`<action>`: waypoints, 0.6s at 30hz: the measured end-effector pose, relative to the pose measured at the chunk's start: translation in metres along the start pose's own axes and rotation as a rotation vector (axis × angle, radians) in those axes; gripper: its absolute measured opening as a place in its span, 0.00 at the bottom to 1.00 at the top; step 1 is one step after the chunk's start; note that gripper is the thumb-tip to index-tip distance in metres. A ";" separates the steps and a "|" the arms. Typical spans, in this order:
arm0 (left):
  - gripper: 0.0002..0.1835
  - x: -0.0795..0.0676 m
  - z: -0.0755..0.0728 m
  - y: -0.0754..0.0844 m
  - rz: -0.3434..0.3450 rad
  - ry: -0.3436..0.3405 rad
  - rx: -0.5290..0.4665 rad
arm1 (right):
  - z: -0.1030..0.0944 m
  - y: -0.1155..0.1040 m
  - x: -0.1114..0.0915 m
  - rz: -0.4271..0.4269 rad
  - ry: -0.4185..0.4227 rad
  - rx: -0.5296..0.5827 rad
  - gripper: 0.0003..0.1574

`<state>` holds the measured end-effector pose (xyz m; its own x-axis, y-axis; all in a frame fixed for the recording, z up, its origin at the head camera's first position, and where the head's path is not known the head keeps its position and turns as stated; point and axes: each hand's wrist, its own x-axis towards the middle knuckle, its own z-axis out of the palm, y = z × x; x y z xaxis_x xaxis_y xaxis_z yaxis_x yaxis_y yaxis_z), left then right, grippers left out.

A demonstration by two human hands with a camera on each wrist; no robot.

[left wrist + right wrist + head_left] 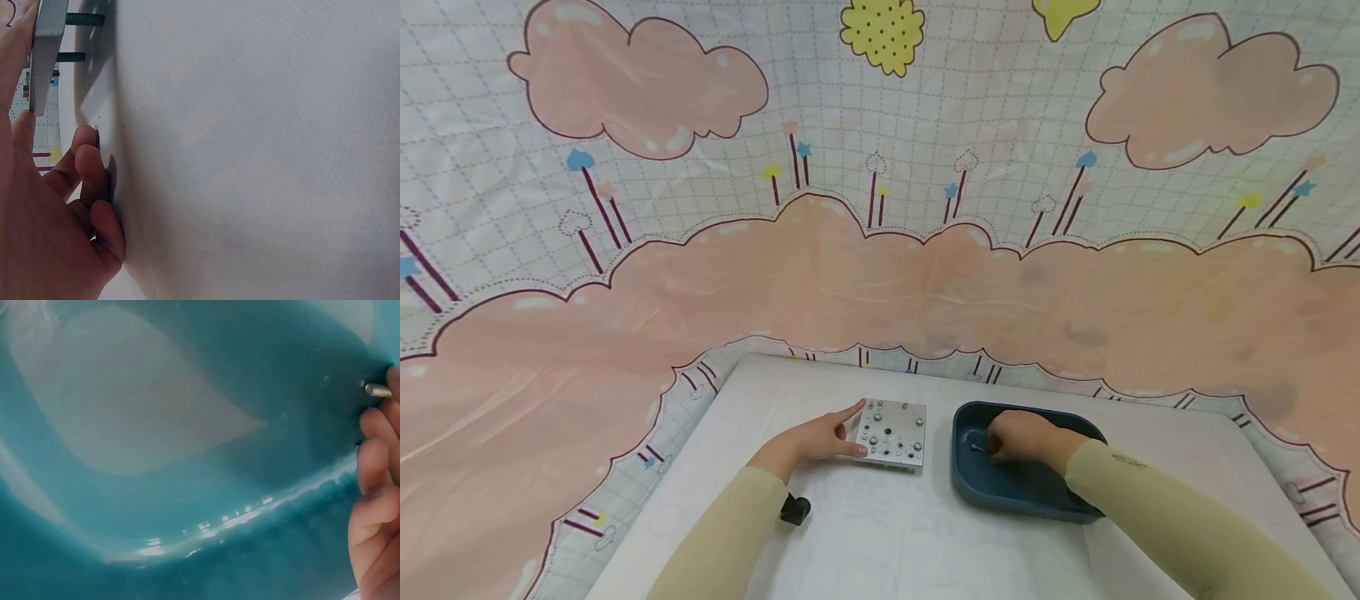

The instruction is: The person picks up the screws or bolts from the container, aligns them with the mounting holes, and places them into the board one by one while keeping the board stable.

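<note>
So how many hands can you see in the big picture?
2. The left hand is touching the plate; the right hand is reaching into the tray. I can't see any others.

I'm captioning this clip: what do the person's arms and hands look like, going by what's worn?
The left sleeve and right sleeve are smooth, pale olive-beige and reach about to the wrists. The right one bears a small dark marking near its end, too small to read. The left hand and right hand are ungloved.
</note>
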<state>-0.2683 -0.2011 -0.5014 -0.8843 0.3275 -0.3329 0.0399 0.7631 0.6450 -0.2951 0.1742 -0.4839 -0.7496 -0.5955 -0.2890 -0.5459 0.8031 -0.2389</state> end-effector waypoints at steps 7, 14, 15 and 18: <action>0.53 0.002 0.001 -0.001 0.004 -0.005 0.010 | -0.004 -0.003 -0.003 -0.021 0.004 -0.035 0.04; 0.53 0.004 0.001 -0.003 0.007 -0.006 0.025 | -0.010 0.003 -0.004 -0.016 0.012 0.012 0.02; 0.53 0.004 0.001 -0.003 0.010 -0.007 0.028 | -0.012 0.004 -0.004 -0.010 0.014 0.030 0.02; 0.53 0.003 0.000 -0.004 0.013 -0.008 0.031 | -0.020 0.006 -0.006 -0.009 0.025 0.080 0.03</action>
<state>-0.2712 -0.2028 -0.5053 -0.8800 0.3416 -0.3300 0.0658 0.7757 0.6277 -0.3009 0.1832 -0.4651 -0.7549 -0.6007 -0.2633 -0.5212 0.7931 -0.3152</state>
